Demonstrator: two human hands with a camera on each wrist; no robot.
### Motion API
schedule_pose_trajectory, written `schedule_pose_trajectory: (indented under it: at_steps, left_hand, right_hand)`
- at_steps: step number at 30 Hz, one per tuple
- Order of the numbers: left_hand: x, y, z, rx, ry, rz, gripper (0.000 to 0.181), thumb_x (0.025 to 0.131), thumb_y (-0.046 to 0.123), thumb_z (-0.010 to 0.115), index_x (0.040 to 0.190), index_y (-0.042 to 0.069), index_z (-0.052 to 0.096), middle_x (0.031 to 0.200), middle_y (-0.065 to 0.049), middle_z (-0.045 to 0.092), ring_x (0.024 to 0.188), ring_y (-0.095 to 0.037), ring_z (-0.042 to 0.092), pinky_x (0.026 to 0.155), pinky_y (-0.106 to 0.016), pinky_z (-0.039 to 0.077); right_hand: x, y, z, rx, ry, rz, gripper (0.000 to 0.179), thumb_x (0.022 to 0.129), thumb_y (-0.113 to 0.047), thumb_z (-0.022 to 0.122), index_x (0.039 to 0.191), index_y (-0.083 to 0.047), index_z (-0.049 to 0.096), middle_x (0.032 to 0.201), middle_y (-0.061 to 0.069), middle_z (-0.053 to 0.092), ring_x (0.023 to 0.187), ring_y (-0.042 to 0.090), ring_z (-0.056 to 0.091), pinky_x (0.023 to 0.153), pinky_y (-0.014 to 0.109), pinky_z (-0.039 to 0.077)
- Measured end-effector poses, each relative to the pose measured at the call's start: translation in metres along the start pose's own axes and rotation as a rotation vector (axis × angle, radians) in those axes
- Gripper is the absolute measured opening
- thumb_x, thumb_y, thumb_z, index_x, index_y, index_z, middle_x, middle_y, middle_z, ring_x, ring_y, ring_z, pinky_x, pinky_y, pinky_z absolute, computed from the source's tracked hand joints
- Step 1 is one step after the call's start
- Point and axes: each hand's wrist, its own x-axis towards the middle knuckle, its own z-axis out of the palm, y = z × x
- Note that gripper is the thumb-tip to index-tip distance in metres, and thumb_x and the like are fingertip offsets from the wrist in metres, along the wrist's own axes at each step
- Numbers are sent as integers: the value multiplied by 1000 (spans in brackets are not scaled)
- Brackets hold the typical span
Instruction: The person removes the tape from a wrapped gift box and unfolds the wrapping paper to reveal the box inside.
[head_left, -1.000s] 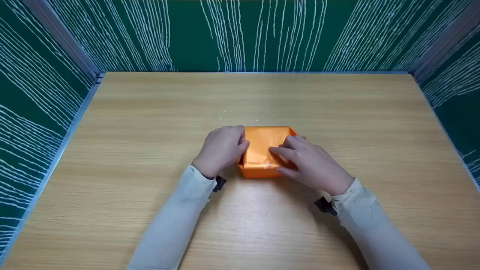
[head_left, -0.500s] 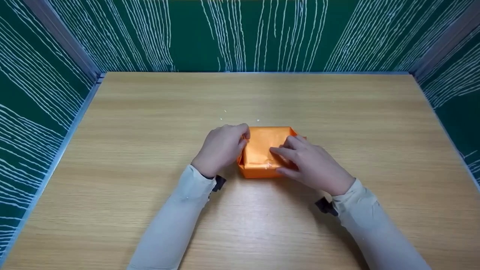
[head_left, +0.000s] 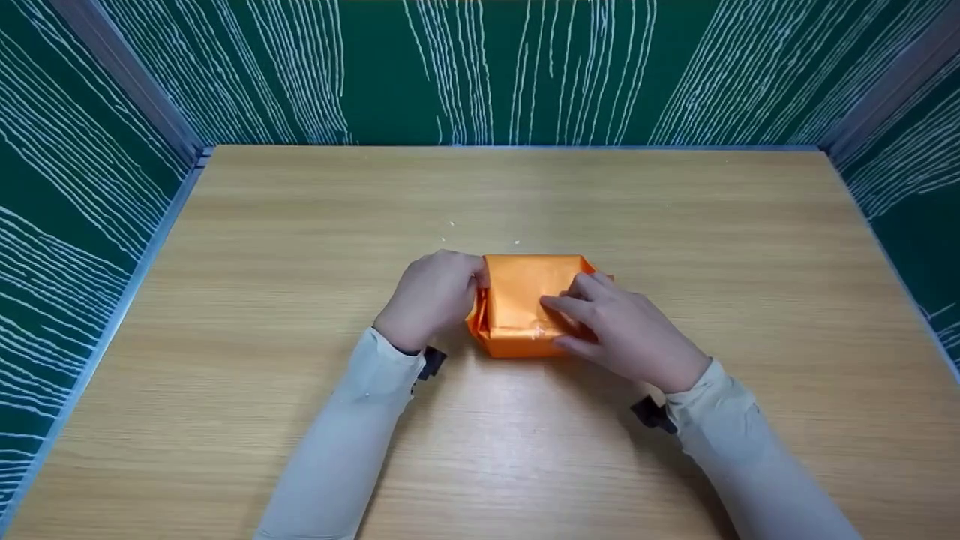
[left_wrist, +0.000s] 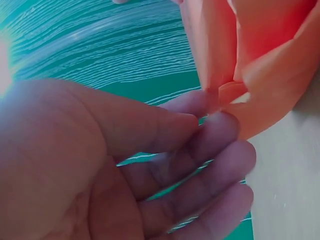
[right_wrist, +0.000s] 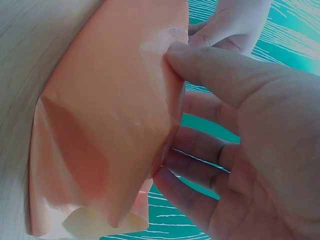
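An orange-wrapped package (head_left: pixel 525 292) lies on the table, its folded paper standing loose at both ends. At its left end, my left hand (head_left: pixel 437 296) has its fingertips at the crumpled end paper (left_wrist: pixel 275 100). In the left wrist view the index fingertip touches a fold, while the thumb and other fingers are loosely bent beside it. My right hand (head_left: pixel 626 326) rests on the package's right part, fingers spread over the top and thumb against the front side. From the right wrist, the open paper end (right_wrist: pixel 75 155) and the right thumb (right_wrist: pixel 215 65) on the front are visible.
Small white scraps (head_left: pixel 517 242) lie behind the package on the wooden table (head_left: pixel 300 225). Green panels (head_left: pixel 390 75) with white lines border the table's back and sides. A clear shiny patch (right_wrist: pixel 177 33) sits on the paper near the thumb.
My left hand has drawn slightly to the left from the package's top edge, baring more of the loose left-end folds. My right hand has stayed in place.
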Motion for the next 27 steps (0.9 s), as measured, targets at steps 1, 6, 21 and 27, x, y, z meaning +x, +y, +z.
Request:
schedule_pose_trajectory:
  at_steps: [1, 6, 21, 27]
  left_hand:
    - [-1, -1, -1, 7, -9, -10, 29, 99, 0, 50, 100, 8, 78, 100, -5, 76, 91, -25, 70, 83, -41, 57]
    - [-3, -3, -6, 1, -74, -105, 29, 92, -6, 50, 92, 6, 77, 90, -3, 71, 79, -21, 63, 76, -36, 55]
    - [-6, 6, -6, 47, -3, -103, 27, 102, 31, 61, 114, 8, 65, 112, -9, 56, 103, -27, 51, 83, -39, 50]
    - [-6, 18, 7, 5, -160, 118, 67, 90, 52, 72, 145, 19, 57, 154, -10, 43, 138, -28, 41, 112, -46, 42]
  right_hand:
    - [0, 0, 0, 0, 1, -2, 55, 90, -38, 81, 138, -18, 67, 111, 4, 58, 96, 21, 51, 73, 32, 50]
    - [0, 0, 0, 2, 5, -9, 54, 90, -39, 81, 137, -17, 68, 109, 4, 57, 96, 20, 51, 73, 32, 50]
    - [0, 1, -1, -4, -2, -9, 56, 90, -39, 81, 139, -18, 67, 109, 4, 56, 93, 21, 51, 75, 32, 49]
    - [1, 2, 0, 19, 0, 17, 49, 89, -37, 82, 127, -11, 66, 112, 5, 59, 102, 25, 56, 87, 43, 57]
